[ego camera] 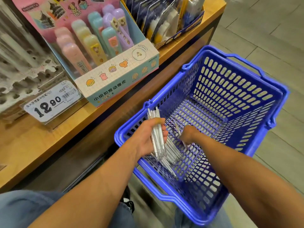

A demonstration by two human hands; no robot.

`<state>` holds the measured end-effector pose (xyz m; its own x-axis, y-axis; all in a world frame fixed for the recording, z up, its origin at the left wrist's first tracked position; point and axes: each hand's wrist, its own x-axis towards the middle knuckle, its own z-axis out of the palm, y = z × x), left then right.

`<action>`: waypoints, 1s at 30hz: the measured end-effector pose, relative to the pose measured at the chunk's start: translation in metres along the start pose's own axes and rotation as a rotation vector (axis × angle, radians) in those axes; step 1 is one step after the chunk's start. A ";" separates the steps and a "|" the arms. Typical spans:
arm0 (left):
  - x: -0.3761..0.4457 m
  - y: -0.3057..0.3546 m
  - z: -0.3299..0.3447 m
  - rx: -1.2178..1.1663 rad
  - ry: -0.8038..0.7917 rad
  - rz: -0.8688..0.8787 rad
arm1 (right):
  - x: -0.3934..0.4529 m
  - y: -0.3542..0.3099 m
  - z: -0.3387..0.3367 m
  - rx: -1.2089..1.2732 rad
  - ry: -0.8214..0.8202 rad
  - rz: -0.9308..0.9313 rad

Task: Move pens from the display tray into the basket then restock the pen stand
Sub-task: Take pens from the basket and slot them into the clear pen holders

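Observation:
A blue plastic basket [256, 94] stands on the floor beside a wooden shelf. My left hand [146, 137] grips a bundle of white pens [157, 135] over the basket's near left corner. More white pens [172, 155] lie on the basket floor under that hand. Inside the basket, my right hand [189, 134] is lowered with its fingers curled round one white pen [177, 129]. The perforated pen stand [24, 69] appears blurred at the far left on the shelf.
On the wooden shelf [54, 137] sit a price tag reading 12.90 [51, 102], a box of pastel erasers [115, 76] and a dark box of packaged goods [166, 22]. Grey tiled floor [271, 30] lies to the right of the basket.

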<state>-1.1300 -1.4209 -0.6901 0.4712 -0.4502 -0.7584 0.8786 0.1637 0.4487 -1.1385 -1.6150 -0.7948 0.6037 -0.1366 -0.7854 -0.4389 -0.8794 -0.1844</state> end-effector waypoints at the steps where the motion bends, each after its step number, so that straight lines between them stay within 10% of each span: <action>1: 0.000 0.001 0.001 -0.014 -0.020 0.003 | -0.006 0.001 -0.012 0.077 -0.009 -0.012; 10: 0.001 -0.001 0.002 -0.009 -0.005 0.044 | -0.130 -0.018 -0.054 0.907 0.012 -0.327; 15: -0.003 -0.005 0.007 -0.103 -0.211 0.000 | -0.157 -0.055 -0.042 0.887 0.026 -0.419; 23: -0.004 -0.006 0.008 0.071 -0.025 0.033 | -0.154 -0.071 -0.032 0.662 0.048 -0.466; 30: -0.001 -0.006 0.005 0.083 0.130 0.039 | -0.098 -0.030 -0.062 0.795 -0.279 -0.401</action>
<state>-1.1361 -1.4253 -0.6894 0.5155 -0.3267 -0.7922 0.8526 0.1034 0.5122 -1.1436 -1.6035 -0.6758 0.6723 0.3148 -0.6700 -0.6213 -0.2522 -0.7419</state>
